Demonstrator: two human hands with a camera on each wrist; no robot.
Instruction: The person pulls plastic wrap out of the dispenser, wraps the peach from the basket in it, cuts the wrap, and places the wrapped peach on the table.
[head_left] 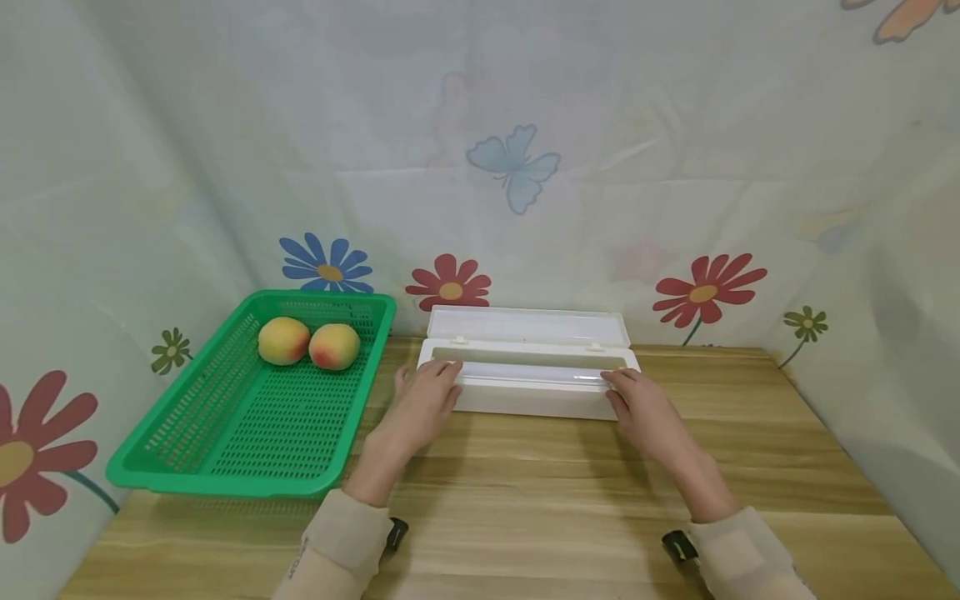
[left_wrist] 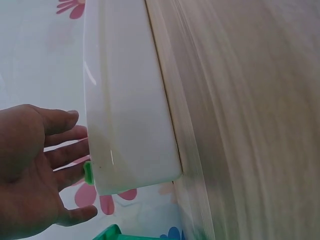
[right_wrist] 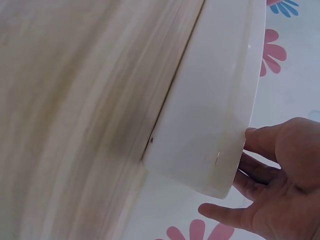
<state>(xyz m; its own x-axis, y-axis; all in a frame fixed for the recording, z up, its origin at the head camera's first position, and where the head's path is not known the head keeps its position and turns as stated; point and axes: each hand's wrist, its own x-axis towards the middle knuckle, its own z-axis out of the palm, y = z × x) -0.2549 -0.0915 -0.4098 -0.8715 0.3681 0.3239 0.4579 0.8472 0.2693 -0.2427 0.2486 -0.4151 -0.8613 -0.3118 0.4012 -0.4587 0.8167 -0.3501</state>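
A long white plastic box [head_left: 536,403] sits on the wooden table, its hinged lid [head_left: 528,325] tipped back. Inside lies a shiny, pale roll [head_left: 525,372], apparently plastic wrap, along the front edge. At the left end, my left hand [head_left: 423,404] reaches over the rim, fingertips by the roll's end. In the left wrist view its fingers are spread and fairly straight, next to a small green piece [left_wrist: 88,173] at the rim. At the opposite end, my right hand [right_wrist: 282,182] has its thumb against the rim and other fingers partly hidden behind it.
A green plastic basket [head_left: 348,417] stands to the left, close beside my left forearm. Two yellow-red peaches [head_left: 283,340] lie in its far part. Behind the box hangs a white cloth [head_left: 585,225] printed with flowers and a butterfly. The wooden tabletop [head_left: 540,508] extends toward me.
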